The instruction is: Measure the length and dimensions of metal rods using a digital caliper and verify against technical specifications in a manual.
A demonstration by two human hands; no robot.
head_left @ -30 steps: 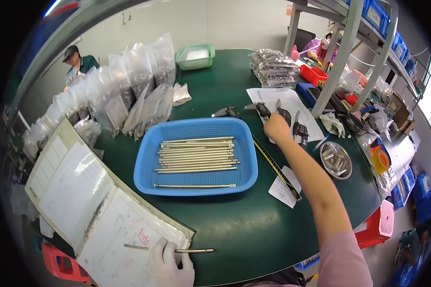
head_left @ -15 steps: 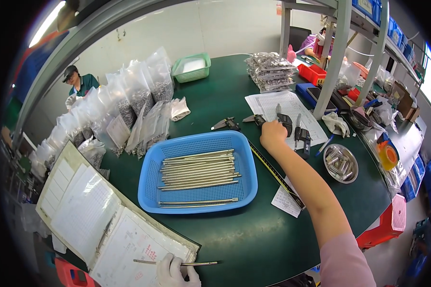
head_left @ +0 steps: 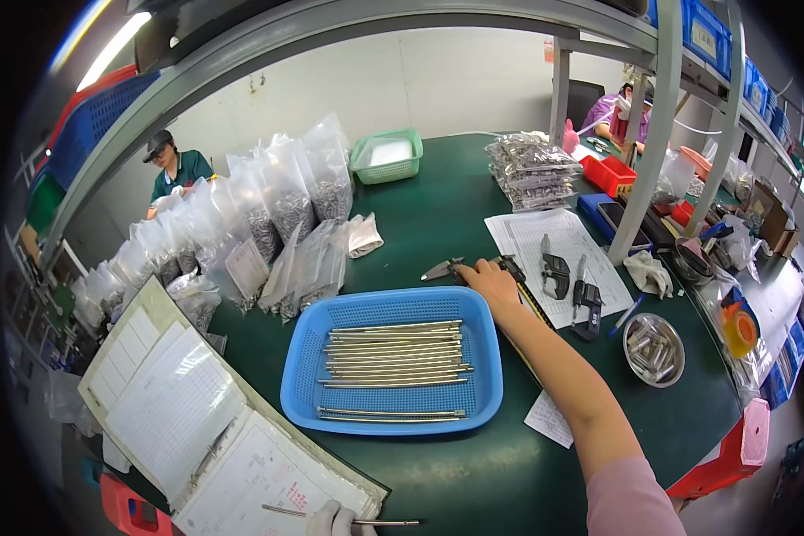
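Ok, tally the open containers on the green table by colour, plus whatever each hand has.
Blue mesh tray: 1
Green basket: 1
Red bin: 1
Round metal bowl: 1
Metal rod in the gloved left hand: 1
Caliper under the right hand: 1
Total: 6

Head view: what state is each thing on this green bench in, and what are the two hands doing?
Right hand: bare, resting on the caliper.
Left hand: gloved, pinching one metal rod held level.
Blue tray: holds metal rods lying lengthwise.
Binder: open, pages flat.
Steel bowl: holds small metal parts.
Clear bags: filled, standing in a row.
Green basket: upright, something white inside.
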